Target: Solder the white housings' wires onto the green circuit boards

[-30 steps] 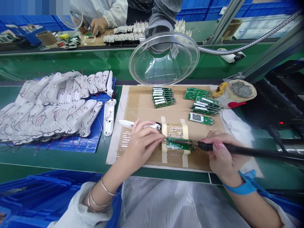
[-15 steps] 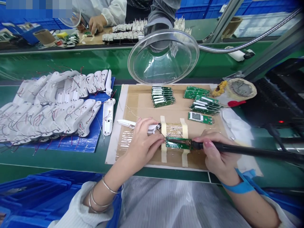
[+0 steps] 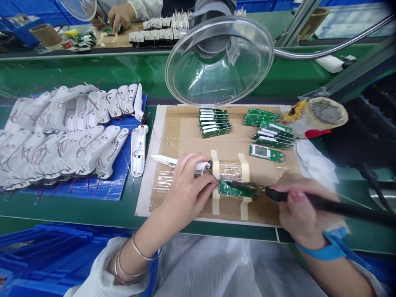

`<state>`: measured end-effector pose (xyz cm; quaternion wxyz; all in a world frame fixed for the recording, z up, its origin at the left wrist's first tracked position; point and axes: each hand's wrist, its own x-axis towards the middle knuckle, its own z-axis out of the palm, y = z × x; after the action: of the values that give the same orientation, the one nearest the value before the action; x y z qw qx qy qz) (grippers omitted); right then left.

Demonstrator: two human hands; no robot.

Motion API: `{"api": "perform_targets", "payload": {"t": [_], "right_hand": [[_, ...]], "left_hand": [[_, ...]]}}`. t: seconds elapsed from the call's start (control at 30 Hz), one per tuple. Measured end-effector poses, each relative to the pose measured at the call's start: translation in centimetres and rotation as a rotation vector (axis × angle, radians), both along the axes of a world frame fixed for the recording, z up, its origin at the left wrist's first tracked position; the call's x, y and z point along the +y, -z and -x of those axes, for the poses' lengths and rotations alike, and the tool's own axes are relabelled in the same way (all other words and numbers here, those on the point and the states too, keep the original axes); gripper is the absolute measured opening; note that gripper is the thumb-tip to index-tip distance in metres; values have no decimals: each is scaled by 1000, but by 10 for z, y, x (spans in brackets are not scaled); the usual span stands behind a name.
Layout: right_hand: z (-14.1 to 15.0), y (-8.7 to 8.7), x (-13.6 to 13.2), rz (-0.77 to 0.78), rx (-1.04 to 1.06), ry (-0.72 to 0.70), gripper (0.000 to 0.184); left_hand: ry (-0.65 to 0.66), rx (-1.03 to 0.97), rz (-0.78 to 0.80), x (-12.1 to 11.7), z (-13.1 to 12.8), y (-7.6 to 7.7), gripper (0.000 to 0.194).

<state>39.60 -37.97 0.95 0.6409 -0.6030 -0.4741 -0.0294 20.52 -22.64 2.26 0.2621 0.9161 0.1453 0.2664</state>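
A green circuit board (image 3: 225, 189) lies on the taped work patch of the cardboard. My left hand (image 3: 190, 185) pinches a thin wire (image 3: 213, 176) at the board's left end, with thumb and finger pressed together. Under the same hand's fingers rests a white plastic casing (image 3: 163, 160), partly hidden. My right hand (image 3: 301, 206) is wrapped round the black handle of a soldering iron (image 3: 280, 194). The iron's metal shaft reaches left over the board; whether its tip touches is blurred.
Wired white casings (image 3: 77, 152) fill a blue sheet (image 3: 116, 192) at left, beside a single casing half (image 3: 138, 150). Stacked circuit boards (image 3: 215, 123) stand behind. A clear hood (image 3: 219, 62) hangs above. A tip-cleaning pot (image 3: 326, 112) sits at right. Another person's hand (image 3: 121, 17) works across.
My right hand has drawn the soldering iron a little to the right, away from the board's left end. My left hand keeps its pinch on the wire. The whole view has shifted slightly.
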Motion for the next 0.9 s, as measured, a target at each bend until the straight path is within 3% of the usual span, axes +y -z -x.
{"api": "perform_targets", "payload": {"t": [0.2, 0.4, 0.57, 0.73, 0.9], "right_hand": [[1, -6, 7, -73, 36, 225, 19], [4, -5, -3, 172, 99, 321, 27], [4, -14, -4, 278, 171, 114, 22], [5, -22, 4, 501, -6, -45, 30], [3, -13, 8, 477, -117, -90, 54]], "left_hand": [[-11, 27, 19, 0, -1, 0, 6], [-31, 23, 19, -2, 0, 2, 8], [-35, 39, 40, -3, 1, 2, 12], [-34, 45, 45, -1, 0, 1, 12], [-36, 51, 32, -1, -1, 3, 12]]}}
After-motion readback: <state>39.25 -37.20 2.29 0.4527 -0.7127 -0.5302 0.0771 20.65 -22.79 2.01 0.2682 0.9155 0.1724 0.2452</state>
